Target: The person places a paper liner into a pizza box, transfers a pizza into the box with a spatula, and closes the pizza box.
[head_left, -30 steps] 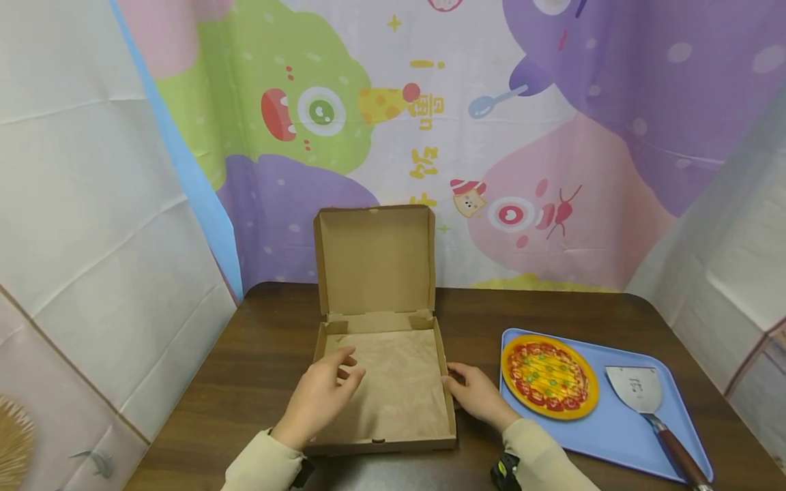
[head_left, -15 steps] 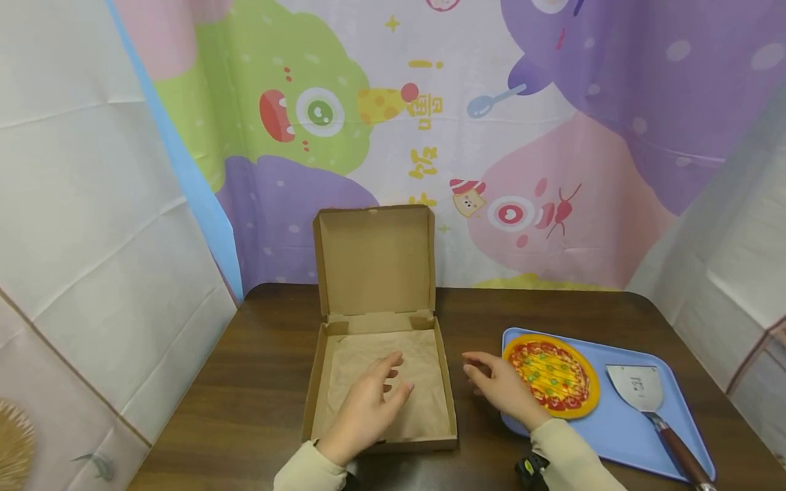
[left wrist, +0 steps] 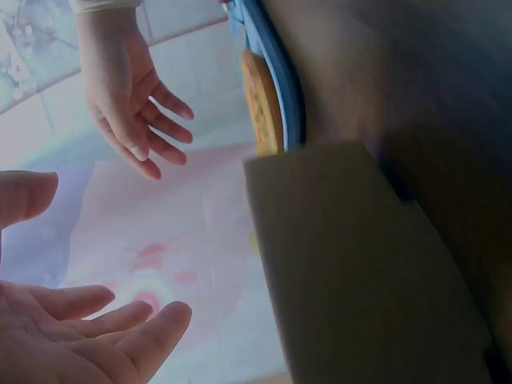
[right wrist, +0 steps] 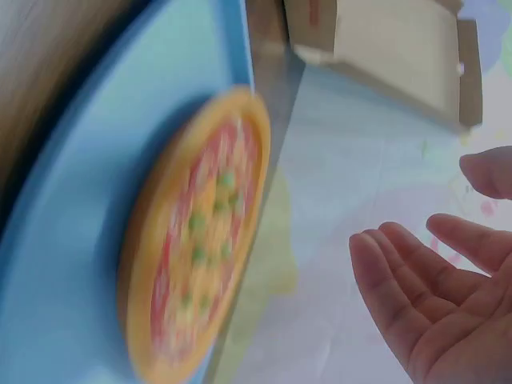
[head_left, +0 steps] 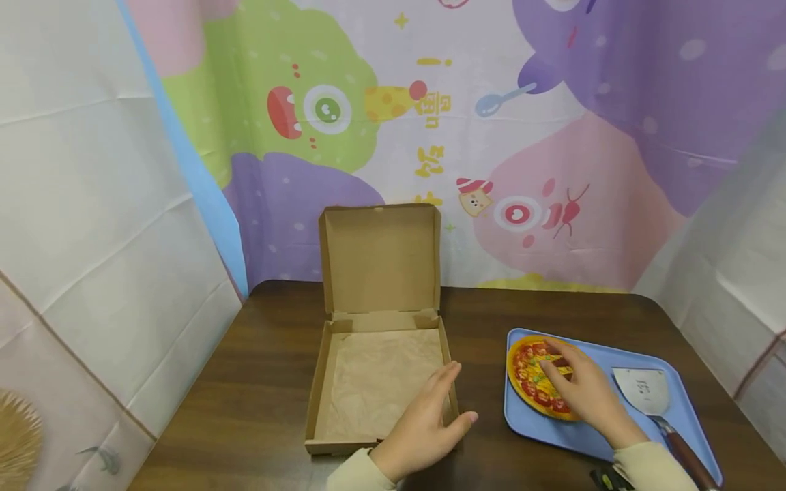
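Pizza point(head_left: 533, 382), one, round, red and yellow topping with green bits: on the left part of a blue tray point(head_left: 680, 402), right side of the table point(head_left: 264, 382). Right hand point(head_left: 583, 389): above the pizza, apart from it; thumb and fingers wide apart, holding nothing. Spatula point(head_left: 664, 425), metal blade, brown handle: on the tray right of the pizza, handle pointing to the near right. Cardboard box point(head_left: 350, 447), lid raised at the far side, brown paper point(head_left: 374, 389) inside: left of the tray. Left hand point(head_left: 424, 429): over the box's near right corner, contact uncertain; fingers extended, thumb spread, grasp vacant.
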Tool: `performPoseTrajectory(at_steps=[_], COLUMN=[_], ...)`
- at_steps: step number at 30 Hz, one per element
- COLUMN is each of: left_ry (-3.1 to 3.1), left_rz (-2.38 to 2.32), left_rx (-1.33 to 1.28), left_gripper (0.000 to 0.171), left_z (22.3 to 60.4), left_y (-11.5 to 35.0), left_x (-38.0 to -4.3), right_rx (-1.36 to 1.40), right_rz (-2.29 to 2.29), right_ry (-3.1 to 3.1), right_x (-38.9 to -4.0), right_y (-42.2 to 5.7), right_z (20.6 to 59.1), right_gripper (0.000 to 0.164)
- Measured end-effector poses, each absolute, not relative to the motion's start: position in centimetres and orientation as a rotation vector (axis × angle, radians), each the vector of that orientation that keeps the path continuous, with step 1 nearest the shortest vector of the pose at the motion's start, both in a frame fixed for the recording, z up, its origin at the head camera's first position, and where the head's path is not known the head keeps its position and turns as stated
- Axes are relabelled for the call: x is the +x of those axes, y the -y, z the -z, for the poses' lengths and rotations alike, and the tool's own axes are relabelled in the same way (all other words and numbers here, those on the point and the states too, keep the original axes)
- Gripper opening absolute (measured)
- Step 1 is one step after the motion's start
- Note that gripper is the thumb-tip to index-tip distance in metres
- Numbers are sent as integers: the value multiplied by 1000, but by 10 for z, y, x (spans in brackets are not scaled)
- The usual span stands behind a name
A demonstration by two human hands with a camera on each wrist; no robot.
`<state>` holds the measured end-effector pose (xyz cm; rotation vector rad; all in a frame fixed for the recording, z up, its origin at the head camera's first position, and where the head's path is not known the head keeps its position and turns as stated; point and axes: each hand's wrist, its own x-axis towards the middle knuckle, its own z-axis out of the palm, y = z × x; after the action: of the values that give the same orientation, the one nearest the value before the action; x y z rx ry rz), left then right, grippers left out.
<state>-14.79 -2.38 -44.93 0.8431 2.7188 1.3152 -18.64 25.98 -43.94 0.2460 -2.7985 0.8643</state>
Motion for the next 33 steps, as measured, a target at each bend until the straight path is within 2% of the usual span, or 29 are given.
performPoseTrajectory(at_steps=[5,11,14,21,33], left_ry=[-2652,-2553,-2497,-2438,-2462], left_rz=[-1349,-1358,-1367,-1396,-1402], left_rx=[845,832,799,577,390], left_gripper=[77,83,86,90,86], left_z=[454,458,459,464,480], left_y=[1,-27,-40,-63,-84], left_x=[-149,-150,-151,-157,-172], right_rx=[162,150,89,-100,-353], right_rz=[-767,-696,-664,-573,-497], right_ry=[2844,2753,2794,2962,3276], right_x=[-177,-170,-165,-156,-147], right_y=[-291,-330,-350,-387,-433], right_z=[435,443,445,450,470], right_gripper=[59,54,57,68,93])
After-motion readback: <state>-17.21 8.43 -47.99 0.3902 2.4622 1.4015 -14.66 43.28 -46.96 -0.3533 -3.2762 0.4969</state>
